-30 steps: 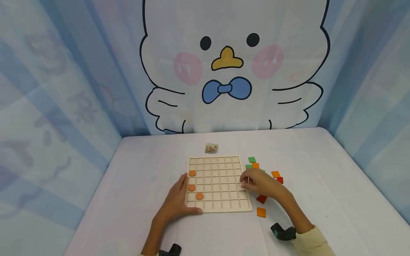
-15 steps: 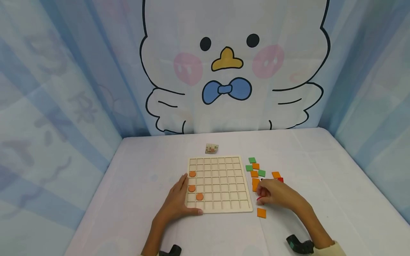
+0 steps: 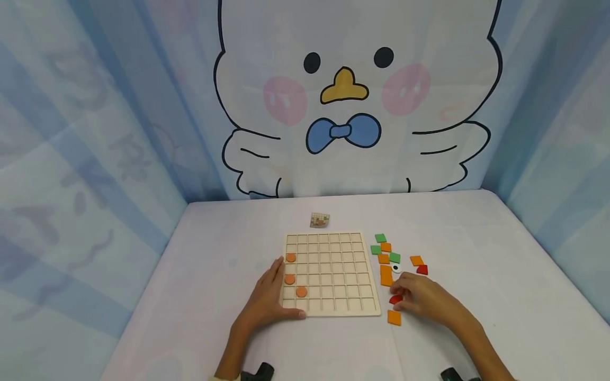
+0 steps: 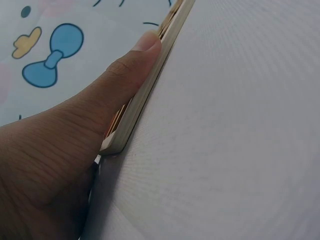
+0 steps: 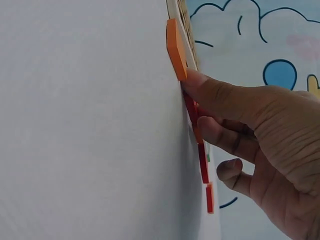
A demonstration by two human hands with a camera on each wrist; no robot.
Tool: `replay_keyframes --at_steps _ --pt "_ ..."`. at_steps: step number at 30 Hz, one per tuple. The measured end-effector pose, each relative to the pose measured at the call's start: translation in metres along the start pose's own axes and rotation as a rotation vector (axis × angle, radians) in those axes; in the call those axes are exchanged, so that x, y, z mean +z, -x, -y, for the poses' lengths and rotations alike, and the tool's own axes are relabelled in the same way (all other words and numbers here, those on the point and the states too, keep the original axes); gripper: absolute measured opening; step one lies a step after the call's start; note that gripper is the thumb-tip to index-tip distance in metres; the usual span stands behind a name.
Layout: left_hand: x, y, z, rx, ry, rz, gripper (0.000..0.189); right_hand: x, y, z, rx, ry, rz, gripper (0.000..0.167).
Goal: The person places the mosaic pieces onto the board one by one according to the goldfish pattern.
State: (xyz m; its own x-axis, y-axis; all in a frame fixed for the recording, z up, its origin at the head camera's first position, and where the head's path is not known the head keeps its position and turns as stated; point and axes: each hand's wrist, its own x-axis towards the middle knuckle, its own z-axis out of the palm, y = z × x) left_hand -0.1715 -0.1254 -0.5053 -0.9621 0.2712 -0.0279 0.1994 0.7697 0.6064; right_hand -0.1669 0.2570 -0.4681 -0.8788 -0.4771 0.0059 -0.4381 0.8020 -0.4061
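A pale wooden grid board point(image 3: 333, 275) lies on the table with three orange round pieces point(image 3: 290, 279) in its left squares. My left hand point(image 3: 267, 299) rests at the board's near left corner, fingers along the left side. Its straight thumb point(image 4: 132, 65) lies on the near rim. Just right of the board, my right hand point(image 3: 421, 296) pinches a small red piece point(image 3: 395, 299) between thumb and fingertips, low at the table. An orange square tile point(image 5: 176, 50) lies close beside that thumb in the right wrist view.
Green tiles point(image 3: 379, 238), orange tiles point(image 3: 386, 275) and a white eye-marked disc point(image 3: 396, 268) lie right of the board. Farther right are an orange tile point(image 3: 416, 260) and a red piece point(image 3: 422, 270). A small patterned card point(image 3: 320, 220) lies behind the board.
My right hand has moved from the board's right edge to the red piece on the right, uncovering several tiles and the eye disc. The left hand has stayed on the board.
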Motion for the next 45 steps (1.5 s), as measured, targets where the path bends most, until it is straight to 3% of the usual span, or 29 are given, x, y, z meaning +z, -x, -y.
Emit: replay_keyframes --at_steps 5,28,38,45 --pt "-0.001 0.000 -0.001 0.009 -0.019 -0.006 0.138 0.003 0.005 -0.004 -0.067 -0.030 -0.049 0.018" --pt "0.002 0.000 -0.002 -0.002 -0.014 -0.003 0.139 0.004 0.009 0.002 0.090 0.092 -0.060 0.023" --pt "0.003 0.002 0.000 -0.003 -0.009 -0.006 0.139 0.004 0.005 0.007 0.099 0.091 -0.034 0.019" --pt "0.003 0.000 0.001 0.003 -0.022 -0.010 0.140 -0.003 -0.005 0.011 0.056 0.128 -0.084 0.018"
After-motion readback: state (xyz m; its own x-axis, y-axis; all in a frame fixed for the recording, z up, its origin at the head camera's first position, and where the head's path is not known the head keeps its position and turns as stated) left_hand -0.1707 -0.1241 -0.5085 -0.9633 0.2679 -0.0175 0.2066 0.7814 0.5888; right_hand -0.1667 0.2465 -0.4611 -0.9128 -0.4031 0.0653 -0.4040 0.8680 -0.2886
